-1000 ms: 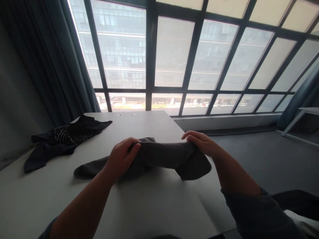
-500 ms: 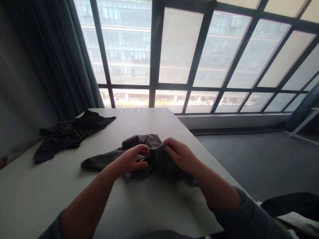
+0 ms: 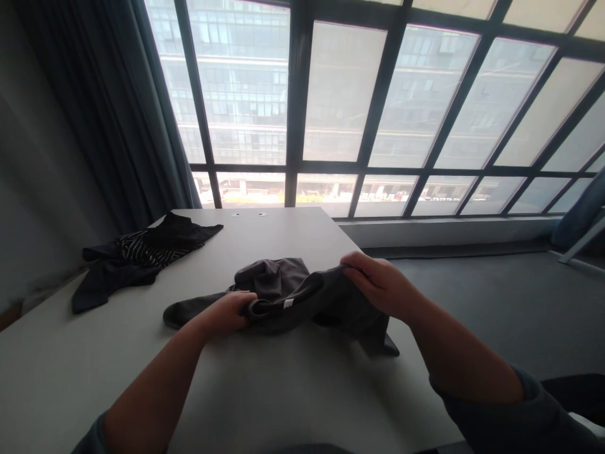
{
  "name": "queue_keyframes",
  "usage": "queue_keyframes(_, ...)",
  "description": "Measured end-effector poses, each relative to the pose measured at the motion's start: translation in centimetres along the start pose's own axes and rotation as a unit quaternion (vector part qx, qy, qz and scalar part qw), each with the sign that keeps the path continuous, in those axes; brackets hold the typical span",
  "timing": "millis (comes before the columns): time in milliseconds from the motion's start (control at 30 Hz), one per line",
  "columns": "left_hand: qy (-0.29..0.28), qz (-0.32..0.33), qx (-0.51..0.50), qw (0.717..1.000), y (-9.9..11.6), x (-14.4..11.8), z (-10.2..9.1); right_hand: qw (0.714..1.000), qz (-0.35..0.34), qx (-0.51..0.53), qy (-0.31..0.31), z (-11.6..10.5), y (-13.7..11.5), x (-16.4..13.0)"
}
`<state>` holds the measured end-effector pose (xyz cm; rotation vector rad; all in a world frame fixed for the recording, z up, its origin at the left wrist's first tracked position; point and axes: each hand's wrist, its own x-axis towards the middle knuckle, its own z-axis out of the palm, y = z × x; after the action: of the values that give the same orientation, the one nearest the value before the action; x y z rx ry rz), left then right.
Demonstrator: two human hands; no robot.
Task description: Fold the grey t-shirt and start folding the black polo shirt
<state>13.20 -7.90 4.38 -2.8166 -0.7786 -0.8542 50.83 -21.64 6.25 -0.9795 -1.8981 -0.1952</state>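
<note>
A dark grey garment (image 3: 283,277) with sleeves lies crumpled on the white table, its near edge stretched between both hands. A small white label (image 3: 288,303) shows at what looks like its neckline. My left hand (image 3: 229,312) is closed on the edge to the left of the label, low over the tabletop. Higher up and to the right, my right hand (image 3: 373,277) pinches the other end of that edge, and cloth hangs down below it. One sleeve-like part reaches out left past my left hand. The fingertips of both hands are partly hidden by fabric.
A black garment with a white line pattern (image 3: 151,246) lies at the table's far left. The white table (image 3: 278,230) ends at a right edge, with grey floor (image 3: 454,302) beyond. A dark curtain (image 3: 108,107) and large framed windows stand behind. Dark items sit at the lower right.
My hands have moved apart, the left one leftward and the right one rightward. The garment's edge is now spread between them, and its white label has come into view.
</note>
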Motion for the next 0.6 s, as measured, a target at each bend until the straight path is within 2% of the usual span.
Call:
queue_keyframes(100, -0.064, -0.081, 0.006, 0.995, -0.3, -0.5, -2.9, 0.999, 0.018, -0.040, 0.008, -1.7, 0.6, -0.4)
queue_keyframes(200, -0.044, -0.134, 0.069, 0.988, -1.0, -1.1, -6.8, 0.995, 0.043, -0.089, -0.004, -3.3, 1.0, -0.6)
queue_keyframes(300, -0.037, -0.154, 0.130, 0.979, -1.0, -1.4, -11.1, 0.991, 0.040, -0.127, -0.010, -4.5, 0.9, -0.4)
queue_keyframes(467, -0.041, -0.178, 0.227, 0.957, 1.5, -0.9, -18.7, 0.987, 0.020, -0.162, -0.014, -7.0, -0.6, 1.4)
queue_keyframes(533, -0.029, -0.187, 0.253, 0.949, 2.6, -0.1, -20.9, 0.984, 0.023, -0.177, -0.003, -8.4, -0.8, 2.3)
queue_keyframes(600, -0.007, -0.194, 0.271, 0.943, 3.4, 0.8, -22.1, 0.981, 0.040, -0.188, 0.005, -9.6, -0.3, 3.1)
